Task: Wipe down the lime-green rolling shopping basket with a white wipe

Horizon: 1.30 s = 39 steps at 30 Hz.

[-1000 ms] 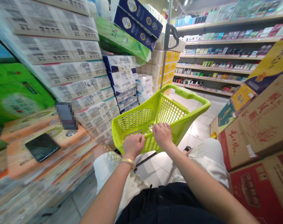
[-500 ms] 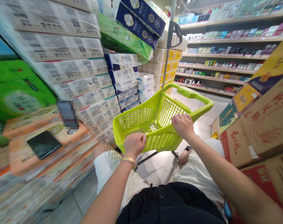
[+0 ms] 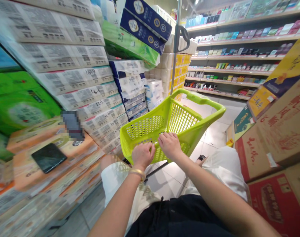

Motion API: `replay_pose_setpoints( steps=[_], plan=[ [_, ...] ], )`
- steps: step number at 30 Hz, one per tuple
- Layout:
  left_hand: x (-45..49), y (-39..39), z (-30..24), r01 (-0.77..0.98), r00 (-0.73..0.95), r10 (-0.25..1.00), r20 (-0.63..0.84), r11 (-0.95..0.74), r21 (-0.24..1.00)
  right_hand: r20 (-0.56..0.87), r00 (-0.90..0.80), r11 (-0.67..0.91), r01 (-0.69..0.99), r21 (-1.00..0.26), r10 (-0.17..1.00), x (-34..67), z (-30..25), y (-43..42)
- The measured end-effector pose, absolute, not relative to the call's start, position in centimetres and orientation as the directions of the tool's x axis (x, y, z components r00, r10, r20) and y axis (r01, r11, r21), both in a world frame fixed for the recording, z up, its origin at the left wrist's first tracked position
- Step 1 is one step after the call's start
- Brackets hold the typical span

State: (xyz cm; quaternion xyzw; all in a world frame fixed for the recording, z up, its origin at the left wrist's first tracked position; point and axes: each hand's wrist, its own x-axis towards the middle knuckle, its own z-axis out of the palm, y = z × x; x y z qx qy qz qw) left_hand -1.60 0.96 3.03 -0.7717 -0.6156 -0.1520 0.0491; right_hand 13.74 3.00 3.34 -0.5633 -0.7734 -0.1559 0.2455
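A lime-green plastic shopping basket (image 3: 201,126) with a perforated wall and a wide handle stands before my knees, and nothing shows inside it. My left hand (image 3: 142,154), with a gold-coloured bangle at the wrist, is closed over the basket's near rim. Just right of it, my right hand (image 3: 170,144) curls its fingers over the same rim. A narrow gap separates the two hands. Part of the near wall is hidden behind them. The basket's handle (image 3: 201,97) rises at the far right, touched by neither hand.
Stacked tissue packs (image 3: 85,79) rise at left. A dark phone (image 3: 49,158) lies on orange packs (image 3: 21,171) beside my left knee. Cardboard cartons (image 3: 285,128) are piled at right. Shelves (image 3: 239,59) of small goods line the back. A grey pole (image 3: 175,65) stands behind the basket.
My right hand has moved left along the basket's near rim, coming close to my left hand. My left hand stays on the rim. The basket has hardly moved.
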Motion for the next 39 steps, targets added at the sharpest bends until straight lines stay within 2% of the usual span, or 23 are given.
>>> replay_pose_setpoints(
  steps=[3, 10, 15, 20, 26, 34, 39],
  plan=[
    [-1.7, 0.9, 2.9, 0.964, 0.195, 0.934, 0.298, -0.238, 0.117, 0.561, -0.269, 0.316, 0.949, 0.014, 0.783, 16.6, 4.0, 3.4],
    [-1.5, 1.0, 3.0, 0.961, 0.189, 0.933, 0.308, -0.240, 0.139, 0.634, -0.203, 0.170, 0.979, 0.113, 0.746, 23.6, 6.0, 5.1],
    [-1.5, 1.1, 3.1, 0.961, 0.186, 0.933, 0.309, -0.238, 0.139, 0.645, -0.131, 0.114, 0.991, 0.069, 0.753, 21.0, 5.3, 5.1],
    [-1.7, 1.3, 3.1, 0.963, 0.193, 0.932, 0.305, -0.239, 0.122, 0.610, -0.204, 0.252, 0.968, 0.007, 0.766, 14.8, 3.3, 4.0],
    [-2.0, 1.5, 3.1, 0.964, 0.202, 0.932, 0.300, -0.243, 0.105, 0.590, -0.305, 0.360, 0.933, 0.026, 0.748, 14.0, 3.0, 3.7],
    [-2.0, 1.9, 3.1, 0.961, 0.194, 0.934, 0.301, -0.242, 0.134, 0.624, -0.212, 0.195, 0.976, 0.097, 0.752, 21.8, 5.5, 5.0],
    [-2.0, 2.1, 3.3, 0.963, 0.188, 0.935, 0.301, -0.237, 0.133, 0.623, -0.134, 0.150, 0.988, 0.026, 0.771, 18.6, 4.7, 4.9]
  ],
)
